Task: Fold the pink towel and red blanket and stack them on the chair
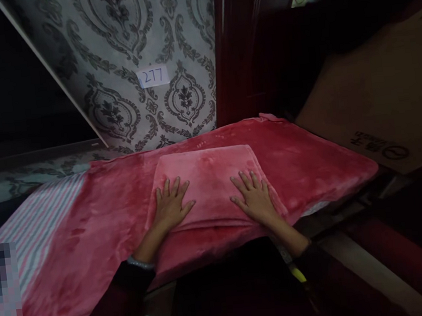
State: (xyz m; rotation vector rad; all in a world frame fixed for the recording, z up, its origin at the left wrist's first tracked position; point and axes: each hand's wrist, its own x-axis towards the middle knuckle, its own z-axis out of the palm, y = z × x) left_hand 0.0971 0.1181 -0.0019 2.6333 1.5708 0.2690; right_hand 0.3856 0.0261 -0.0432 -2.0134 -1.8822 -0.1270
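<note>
A pink plush blanket (208,173), folded into a neat rectangle, lies in front of me. My left hand (171,206) rests flat on its left part with the fingers spread. On the right part lies my right hand (253,199), palm down and fingers apart. Neither hand grips anything. Folded layers show along the blanket's near edge. Beneath it spreads a darker pinkish-red plush cover (302,161), which reaches out to both sides.
A striped cloth (46,210) shows from under the cover at the left. A cardboard box (385,94) stands at the right. Behind are patterned wallpaper (178,25) with a paper label (153,76) reading 277, and a dark screen-like panel (18,82).
</note>
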